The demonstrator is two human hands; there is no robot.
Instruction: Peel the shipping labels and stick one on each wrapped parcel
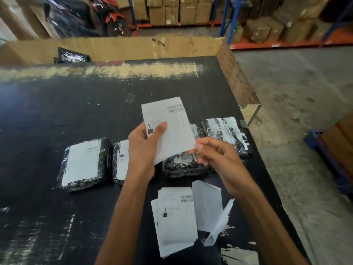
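Cardboard bin (133, 48) beyond the hands holds what looks like a black wrapped parcel (73, 56); left hand (141, 148) grips a shipping label (172, 129), right hand (215, 159) pinches its corner.

Warehouse packing area indicated. Blue steel rack uprights (224, 20) with orange beams (277, 44) seen at back and right, loaded with brown cardboard cartons (172, 14). Bare grey concrete floor (296, 88) seen at right. Worn black-painted worktable (57, 115) edged by tall brown cardboard sheets (122, 47). Black plastic-wrapped parcels (103, 155) laid on worktable, white printed shipping labels (177, 217) stacked near front edge. Red-and-black motorcycle (112, 20) parked beyond cardboard, near racks.
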